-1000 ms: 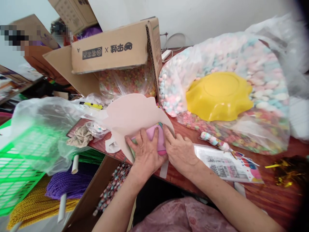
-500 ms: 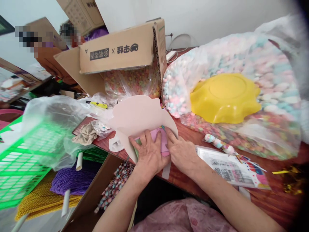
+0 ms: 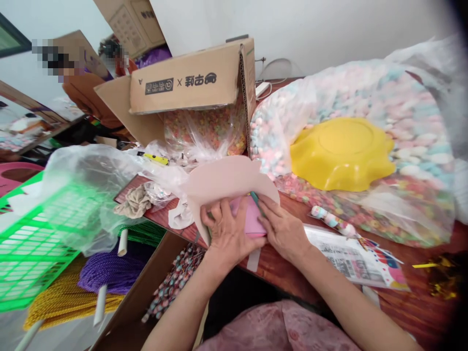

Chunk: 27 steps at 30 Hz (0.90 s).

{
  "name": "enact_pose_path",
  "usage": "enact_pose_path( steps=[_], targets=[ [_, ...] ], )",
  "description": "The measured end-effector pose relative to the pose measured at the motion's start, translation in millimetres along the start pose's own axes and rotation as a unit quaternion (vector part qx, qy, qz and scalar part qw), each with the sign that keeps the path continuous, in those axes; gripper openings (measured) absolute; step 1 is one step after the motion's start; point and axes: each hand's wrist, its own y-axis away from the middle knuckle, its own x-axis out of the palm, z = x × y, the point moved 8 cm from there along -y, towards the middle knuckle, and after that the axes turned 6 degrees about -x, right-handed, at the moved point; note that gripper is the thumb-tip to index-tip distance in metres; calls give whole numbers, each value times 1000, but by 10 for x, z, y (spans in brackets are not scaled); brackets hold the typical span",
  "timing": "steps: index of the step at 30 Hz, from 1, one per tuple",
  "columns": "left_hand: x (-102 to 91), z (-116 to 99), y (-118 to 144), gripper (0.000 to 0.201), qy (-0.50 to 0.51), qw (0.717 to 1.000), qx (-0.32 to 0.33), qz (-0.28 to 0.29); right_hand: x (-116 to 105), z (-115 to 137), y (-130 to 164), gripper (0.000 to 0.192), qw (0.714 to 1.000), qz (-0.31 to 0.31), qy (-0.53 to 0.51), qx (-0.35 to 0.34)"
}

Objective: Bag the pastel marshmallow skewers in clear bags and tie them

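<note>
A pale pink scalloped card (image 3: 224, 178) lies at the table's front edge, its far part curled up towards me. On its inner side a purple-pink panel (image 3: 252, 219) shows between my hands. My left hand (image 3: 228, 234) presses on this panel with fingers spread and thumb stretched to the right. From the right, my right hand (image 3: 287, 231) lies on the card's edge, fingers stretched out and close together, thumb hidden. Along its index finger runs a narrow teal strip (image 3: 258, 202); whether it is printed or separate, I cannot tell. The far panel edge is partly covered by my fingers.
Behind the card stands an open cardboard box (image 3: 186, 80) with bagged candy. A yellow wavy bowl (image 3: 341, 153) rests on a big candy bag (image 3: 420, 102). A candy stick (image 3: 332, 222) lies right. Left are a green basket (image 3: 44, 243) and rope bundles (image 3: 106, 270).
My view has shifted slightly. The card's far part curls further over towards my hands. My right hand has moved a little to the right along the card; my left hand still presses on it.
</note>
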Motion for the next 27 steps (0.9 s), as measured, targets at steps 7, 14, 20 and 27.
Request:
enact_pose_path(
  steps=[7, 14, 20, 27],
  targets=[
    [-62, 9, -130, 86, 56, 997, 36, 34, -590, 5, 135, 42, 978, -193, -47, -69],
    [73, -74, -141, 109, 27, 997, 39, 62, -355, -137, 272, 29, 990, -125, -55, 28],
    [40, -26, -135, 113, -15, 999, -24, 41, -107, 15, 278, 36, 997, 32, 41, 58],
    [3, -23, -126, 110, -32, 999, -42, 7, -101, -29, 115, 41, 988, 105, 70, 92]
  ],
)
